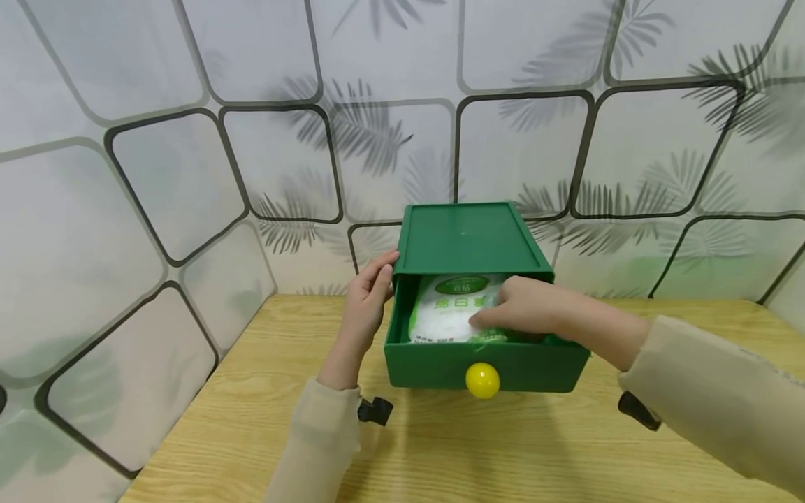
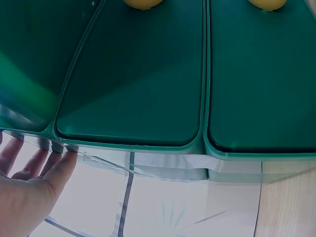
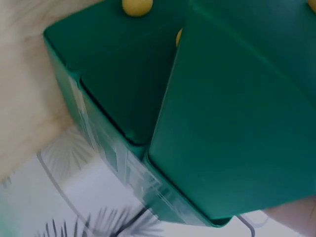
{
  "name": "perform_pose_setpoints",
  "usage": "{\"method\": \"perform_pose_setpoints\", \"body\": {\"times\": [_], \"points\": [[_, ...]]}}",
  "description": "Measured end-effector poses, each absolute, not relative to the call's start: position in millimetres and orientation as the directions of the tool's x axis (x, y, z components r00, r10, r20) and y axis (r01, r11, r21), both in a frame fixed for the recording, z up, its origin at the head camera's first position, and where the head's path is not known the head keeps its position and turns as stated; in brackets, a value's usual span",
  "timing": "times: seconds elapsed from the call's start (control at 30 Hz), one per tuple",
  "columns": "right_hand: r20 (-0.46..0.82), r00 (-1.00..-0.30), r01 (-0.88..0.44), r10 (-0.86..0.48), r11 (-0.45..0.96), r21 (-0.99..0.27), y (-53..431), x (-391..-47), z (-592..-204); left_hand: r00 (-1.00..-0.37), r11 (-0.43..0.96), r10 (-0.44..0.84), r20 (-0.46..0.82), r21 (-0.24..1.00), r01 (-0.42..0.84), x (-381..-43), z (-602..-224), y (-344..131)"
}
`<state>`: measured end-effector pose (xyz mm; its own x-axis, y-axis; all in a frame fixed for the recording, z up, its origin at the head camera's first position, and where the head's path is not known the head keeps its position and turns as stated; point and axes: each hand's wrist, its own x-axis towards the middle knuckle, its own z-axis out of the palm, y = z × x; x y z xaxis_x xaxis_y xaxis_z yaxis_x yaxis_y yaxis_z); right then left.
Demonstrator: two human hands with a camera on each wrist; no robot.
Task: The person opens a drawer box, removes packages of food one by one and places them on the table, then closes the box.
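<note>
A green drawer unit (image 1: 465,241) stands on the table with its top drawer (image 1: 434,367) pulled out by a yellow knob's side toward me. Inside that drawer lies a white and green plastic bag of white sugar (image 1: 446,311). My right hand (image 1: 531,304) reaches in over the drawer's right side and grips the bag's right part, thumb on its printed face; the other fingertips are hidden. Against the unit's upper left side rests my left hand (image 1: 367,297), fingers extended; the left wrist view shows its fingertips (image 2: 66,160) touching the wall.
Below the pulled-out drawer, two more drawer fronts (image 2: 133,89) are closed, each with a yellow knob (image 2: 143,2). The wooden table (image 1: 251,405) extends around the unit. Patterned wall covering (image 1: 396,161) rises right behind it. Black wrist devices (image 1: 375,411) sit at both cuffs.
</note>
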<state>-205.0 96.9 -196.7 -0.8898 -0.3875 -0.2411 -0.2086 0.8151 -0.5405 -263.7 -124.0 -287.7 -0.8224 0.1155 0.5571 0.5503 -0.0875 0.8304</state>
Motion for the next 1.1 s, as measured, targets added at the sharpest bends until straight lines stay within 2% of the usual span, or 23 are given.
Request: {"method": "perform_pose_setpoints", "body": {"times": [0.23, 0.63, 1.1], "points": [[-0.260, -0.879, -0.149, -0.400, 0.747, -0.648, 96.1, -204.5, -200.0, -0.822, -0.094, 0.109, 0.558, 0.830, 0.551, -262.5, -288.2, -124.6], [-0.270, -0.861, -0.146, -0.431, 0.718, -0.680, 99.2, -208.2, -204.5, -0.822, -0.096, 0.118, 0.557, 0.830, 0.549, -262.9, -288.1, -123.9], [-0.224, -0.865, -0.152, -0.449, 0.660, -0.736, 104.7, -210.3, -205.7, -0.811, -0.097, 0.122, 0.572, 0.820, 0.564, -264.5, -289.0, -124.2]]}}
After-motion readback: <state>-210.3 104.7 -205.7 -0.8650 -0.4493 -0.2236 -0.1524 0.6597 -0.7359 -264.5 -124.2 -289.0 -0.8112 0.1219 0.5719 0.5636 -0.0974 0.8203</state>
